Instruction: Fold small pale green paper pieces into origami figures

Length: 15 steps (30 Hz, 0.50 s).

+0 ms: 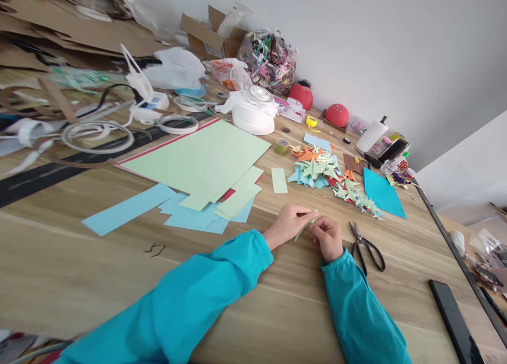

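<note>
Between both hands is a small piece of pale green paper (300, 233), folded, its exact shape partly hidden by the fingers. My left hand (291, 224) pinches it from the left, and my right hand (328, 236) grips its other side with curled fingers. Just right of my right hand lie black-handled scissors (366, 248), blades slightly apart. A green paper rectangle (279, 180) rests beyond my hands. Behind them sits a pile of folded paper stars (315, 168) in green, blue, orange and red.
Large green sheets (198, 152) and blue paper strips (130, 208) lie to the left. A black phone (455, 322) is at the lower right. White tape rolls (178, 124), a yellow tape measure (311, 121) and a turquoise sheet (382, 192) lie farther back.
</note>
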Motion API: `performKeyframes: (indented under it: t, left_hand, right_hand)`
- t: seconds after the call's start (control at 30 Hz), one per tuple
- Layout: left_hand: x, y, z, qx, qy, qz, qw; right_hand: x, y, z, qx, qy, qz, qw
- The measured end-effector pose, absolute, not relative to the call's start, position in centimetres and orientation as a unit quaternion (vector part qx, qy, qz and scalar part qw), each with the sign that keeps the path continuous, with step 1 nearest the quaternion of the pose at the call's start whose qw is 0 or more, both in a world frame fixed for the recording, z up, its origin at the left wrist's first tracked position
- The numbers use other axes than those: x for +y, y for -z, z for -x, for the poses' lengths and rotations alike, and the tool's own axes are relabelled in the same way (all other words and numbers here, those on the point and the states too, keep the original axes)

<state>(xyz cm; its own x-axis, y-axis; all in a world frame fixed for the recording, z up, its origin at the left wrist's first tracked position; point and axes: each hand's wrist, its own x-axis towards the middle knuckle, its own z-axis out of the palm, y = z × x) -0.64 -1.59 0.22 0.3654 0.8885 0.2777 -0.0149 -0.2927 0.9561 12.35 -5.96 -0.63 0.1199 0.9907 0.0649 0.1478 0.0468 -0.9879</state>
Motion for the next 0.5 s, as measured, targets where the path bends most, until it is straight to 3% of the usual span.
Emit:
performKeyframes:
  t: [0.3, 0.5]
  left_hand:
    - [-1.67, -0.59, 0.59, 0.349, -0.423, -0.561, 0.62]
    - [-1.73, -0.85, 0.57, 0.349, -0.427, -0.502, 0.666]
  right_hand:
    - [-5.52, 1.14, -12.63, -0.429, -0.438, 0.514, 0.601]
    - [-5.41, 1.43, -12.77, -0.42, -0.462, 0.492, 0.606]
